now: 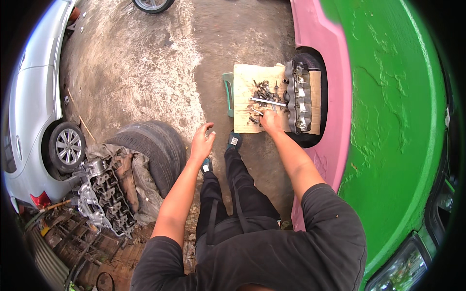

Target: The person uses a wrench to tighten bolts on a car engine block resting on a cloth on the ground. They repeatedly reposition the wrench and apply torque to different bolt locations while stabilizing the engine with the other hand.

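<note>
To your R, a green-and-pink painted car body [388, 121] runs down the side; on your far L sits a silver car [39, 92]. Near its rear wheel, a stack of worn black rubber tyres [162, 150] w/ a dirty cloth draped over, and just beside that a grey-and-black metal engine part [109, 199]. Ahead of you, slightly R, there's a flat tan cardboard sheet [242, 80], w/ a green plastic stool [227, 94] poking out at its L edge. On the sheet's R half lies a long, scalloped grey metal engine piece [291, 89], running away from you. Your L hand [201, 141] is in mid-air, well apart from the sheet, fingers loosely spread, nothing in it. Your R hand [270, 120] is low over the sheet's near part, fingers curled in; a short, pale metal bit [257, 112] shows at the tips, can't tell if gripped. Just beyond: a slim silver spanner [267, 102] lying crosswise, its R end by the engine piece, amid small dark metal parts [263, 89], all btwn the sheet's L edge & that piece.
</note>
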`<action>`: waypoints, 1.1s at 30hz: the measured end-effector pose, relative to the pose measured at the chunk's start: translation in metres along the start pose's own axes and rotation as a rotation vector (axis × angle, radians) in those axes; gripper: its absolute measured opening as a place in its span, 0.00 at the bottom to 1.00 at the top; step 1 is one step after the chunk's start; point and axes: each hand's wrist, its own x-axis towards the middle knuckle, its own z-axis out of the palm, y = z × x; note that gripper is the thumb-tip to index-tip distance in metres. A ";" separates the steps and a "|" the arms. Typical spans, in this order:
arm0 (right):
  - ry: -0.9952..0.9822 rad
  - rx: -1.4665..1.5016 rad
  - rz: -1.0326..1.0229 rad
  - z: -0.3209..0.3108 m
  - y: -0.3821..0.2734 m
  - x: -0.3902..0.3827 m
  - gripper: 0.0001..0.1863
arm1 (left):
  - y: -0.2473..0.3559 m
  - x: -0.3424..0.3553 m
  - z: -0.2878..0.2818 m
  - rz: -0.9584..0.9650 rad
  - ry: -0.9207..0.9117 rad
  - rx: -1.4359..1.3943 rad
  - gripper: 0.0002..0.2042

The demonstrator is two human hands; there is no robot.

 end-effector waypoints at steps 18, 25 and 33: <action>0.213 0.480 -0.370 -0.091 -0.132 -0.221 0.15 | 0.036 -0.200 -0.121 0.361 0.432 0.021 0.18; -0.178 0.906 -0.654 -0.039 -0.250 -0.331 0.12 | -0.026 -0.384 -0.172 0.267 0.871 -0.021 0.18; -0.320 0.722 -0.808 0.037 -0.359 -0.470 0.11 | -0.133 -0.579 -0.192 0.073 1.226 -0.140 0.17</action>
